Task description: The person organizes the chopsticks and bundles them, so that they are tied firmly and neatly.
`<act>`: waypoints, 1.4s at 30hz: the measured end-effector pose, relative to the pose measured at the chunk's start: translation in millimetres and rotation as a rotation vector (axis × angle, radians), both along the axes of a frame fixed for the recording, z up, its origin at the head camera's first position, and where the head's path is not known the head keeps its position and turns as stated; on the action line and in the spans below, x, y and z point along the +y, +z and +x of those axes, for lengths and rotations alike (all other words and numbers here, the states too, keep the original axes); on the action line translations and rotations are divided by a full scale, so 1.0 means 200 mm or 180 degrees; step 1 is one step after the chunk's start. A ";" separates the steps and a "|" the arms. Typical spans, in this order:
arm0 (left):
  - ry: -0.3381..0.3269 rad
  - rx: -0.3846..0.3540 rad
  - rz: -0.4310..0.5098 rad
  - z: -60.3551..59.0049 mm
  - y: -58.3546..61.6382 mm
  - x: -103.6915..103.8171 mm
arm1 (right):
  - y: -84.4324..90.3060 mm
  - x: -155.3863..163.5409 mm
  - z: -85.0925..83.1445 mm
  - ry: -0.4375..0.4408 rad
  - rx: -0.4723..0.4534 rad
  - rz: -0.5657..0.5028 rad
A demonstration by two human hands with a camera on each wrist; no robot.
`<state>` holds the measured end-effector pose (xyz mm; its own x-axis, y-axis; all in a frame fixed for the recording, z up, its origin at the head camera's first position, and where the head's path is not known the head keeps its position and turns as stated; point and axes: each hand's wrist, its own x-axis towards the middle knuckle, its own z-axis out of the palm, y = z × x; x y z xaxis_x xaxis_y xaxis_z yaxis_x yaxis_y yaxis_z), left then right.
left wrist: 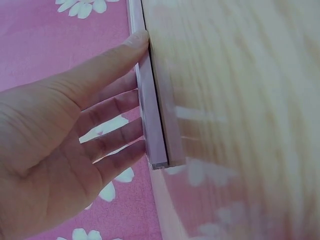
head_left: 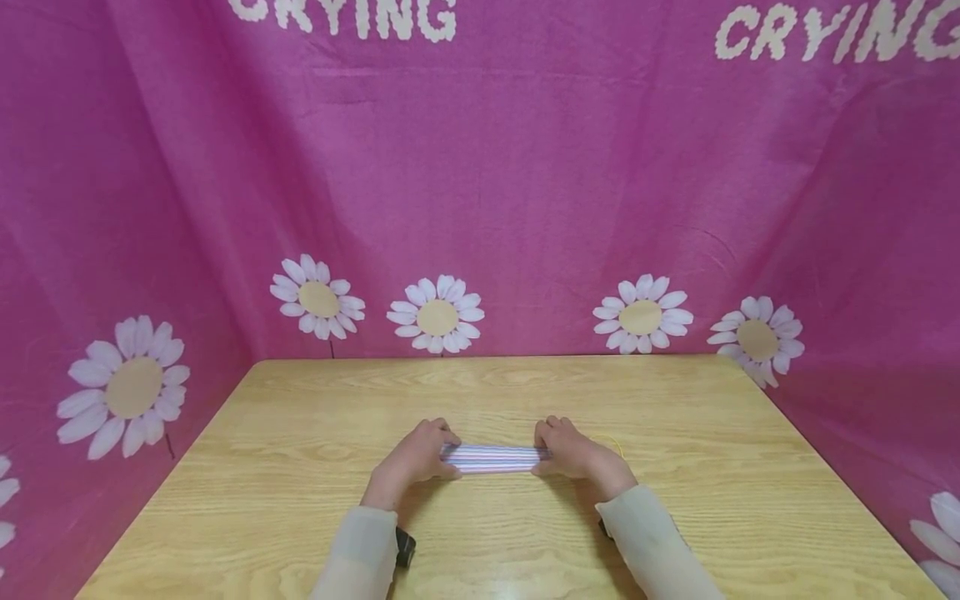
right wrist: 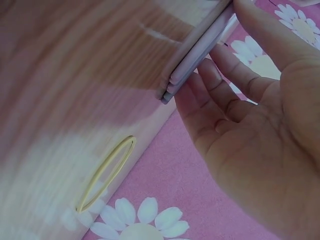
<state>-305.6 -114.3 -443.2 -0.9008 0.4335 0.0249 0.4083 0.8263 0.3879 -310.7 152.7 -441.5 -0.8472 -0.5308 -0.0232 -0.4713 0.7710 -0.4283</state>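
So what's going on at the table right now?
A person holds a flat bundle of striped straws between both hands on the wooden table. The left hand grips one end with thumb and fingers, and the right hand grips the other, so the bundle lies level just above or on the tabletop. A yellow rubber band lies loose on the table beside the right hand, untouched. A pink daisy-print cloth hangs behind.
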 end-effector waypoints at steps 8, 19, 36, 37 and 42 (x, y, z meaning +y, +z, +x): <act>-0.0082 -0.0010 0.0077 -0.03 0.01 -0.01 | 0.01 0.00 -0.04 -0.0049 -0.0175 -0.0050; -0.0161 -0.0229 -0.0056 -0.04 0.03 -0.01 | 0.03 -0.02 -0.06 -0.0421 -0.0703 0.0122; -0.0232 -0.0240 0.0020 -0.06 0.03 -0.02 | 0.05 0.01 -0.09 -0.0300 -0.0715 0.0003; -0.0209 -0.0245 0.0004 -0.06 0.03 -0.02 | 0.05 0.00 -0.09 -0.0291 -0.0727 -0.0002; -0.0150 -0.0374 -0.0128 -0.05 0.02 -0.01 | 0.03 0.00 -0.08 -0.0371 -0.0859 0.0010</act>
